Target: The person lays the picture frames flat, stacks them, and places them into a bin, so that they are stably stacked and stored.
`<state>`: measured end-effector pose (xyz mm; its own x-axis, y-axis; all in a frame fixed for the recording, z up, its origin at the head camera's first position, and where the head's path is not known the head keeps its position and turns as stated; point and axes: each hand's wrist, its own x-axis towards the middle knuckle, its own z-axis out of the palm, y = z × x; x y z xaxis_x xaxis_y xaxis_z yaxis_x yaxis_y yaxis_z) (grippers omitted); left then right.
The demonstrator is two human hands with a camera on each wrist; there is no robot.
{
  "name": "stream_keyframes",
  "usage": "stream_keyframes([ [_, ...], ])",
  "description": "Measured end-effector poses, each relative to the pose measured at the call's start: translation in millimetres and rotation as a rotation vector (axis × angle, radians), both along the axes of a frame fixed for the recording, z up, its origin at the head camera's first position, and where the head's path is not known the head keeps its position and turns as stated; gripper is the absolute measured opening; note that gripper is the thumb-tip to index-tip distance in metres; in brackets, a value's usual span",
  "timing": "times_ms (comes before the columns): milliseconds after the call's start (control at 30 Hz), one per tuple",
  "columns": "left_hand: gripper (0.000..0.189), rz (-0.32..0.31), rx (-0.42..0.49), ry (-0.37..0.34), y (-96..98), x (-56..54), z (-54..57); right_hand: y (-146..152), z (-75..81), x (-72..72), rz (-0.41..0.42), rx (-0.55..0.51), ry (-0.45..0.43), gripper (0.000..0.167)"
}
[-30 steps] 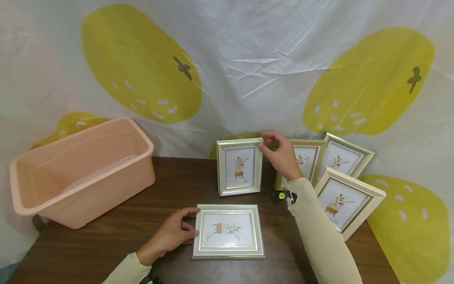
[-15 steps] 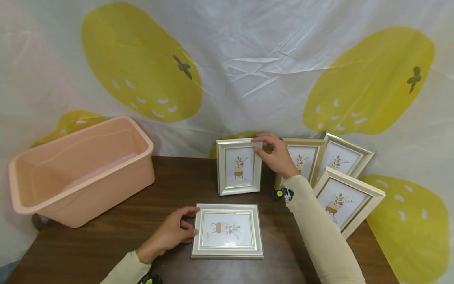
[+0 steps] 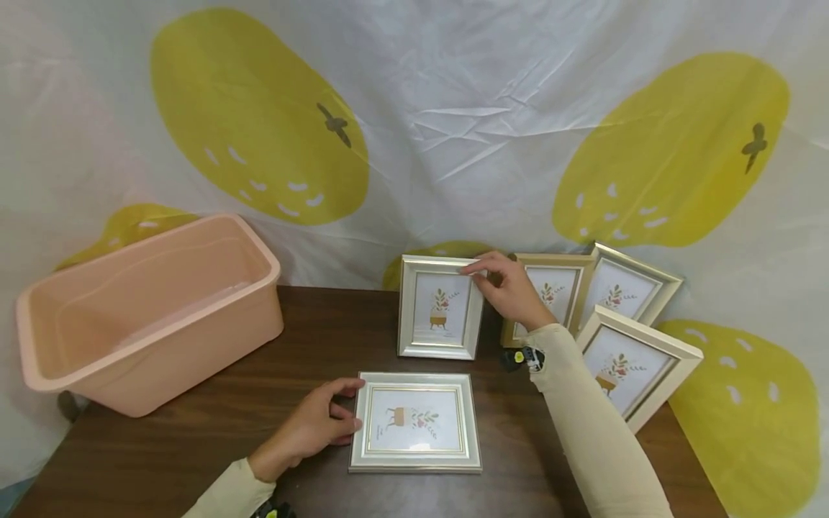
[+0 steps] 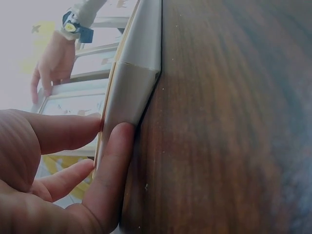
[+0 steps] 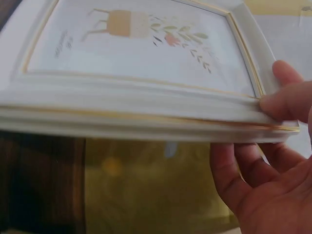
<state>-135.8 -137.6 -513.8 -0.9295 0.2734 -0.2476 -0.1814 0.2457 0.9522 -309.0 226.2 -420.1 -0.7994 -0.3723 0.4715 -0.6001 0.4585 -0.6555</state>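
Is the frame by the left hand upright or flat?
Flat, face up: the white picture frame lies on the wooden table, its side meeting the wood in the left wrist view.

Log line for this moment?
left hand: touches flat white frame | right hand: grips upright white frame at corner | pink bin: far left

The upright rectangular picture frame [image 3: 437, 348] at the right grip [image 3: 512, 288] is pearly white with gold lines; its paper print [image 3: 438, 309] shows a brown-and-cream pot, green leaves and red petals on white. The flat rectangular picture frame [image 3: 414, 460] at the left grip [image 3: 317, 419] repeats those colours. Right of the right grip come a tan-gold rectangular frame [image 3: 581, 295], a silvery-gold rectangular frame [image 3: 637, 267] and a cream rectangular frame [image 3: 648, 336]. Left of the left grip, the rectangular plastic tub [image 3: 188, 345] is plain peach-pink. Beneath both grips, the wood-grained tabletop [image 3: 311, 345] is dark brown; beyond them, the whitish cloth [image 3: 453, 86] bears big yellow fruit shapes.
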Motion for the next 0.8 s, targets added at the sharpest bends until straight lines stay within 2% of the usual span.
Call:
stream_keyframes([
  [233, 0.067, -0.007, -0.006, 0.0, -2.0, -1.7, 0.6, 6, 4.0, 2.7, 0.076, 0.112, -0.064, 0.029],
  [367, 0.067, -0.009, -0.005, 0.003, -2.1, -2.0, 1.1, 6, 6.6, 6.0, 0.075, 0.144, -0.057, 0.031],
  [500, 0.066, -0.006, -0.004, 0.001, -2.1, -1.1, 2.3, 1, 4.4, 10.6, 0.026, 0.119, -0.02, 0.03],
  [667, 0.064, -0.013, -0.012, 0.009, -0.9, 0.2, 3.5, -5, -1.7, 17.4, -0.044, 0.039, 0.02, 0.031],
  [800, 0.063, -0.01, -0.013, 0.012, 0.0, 1.3, 3.2, -8, -6.4, 21.0, -0.053, -0.03, 0.034, 0.031],
])
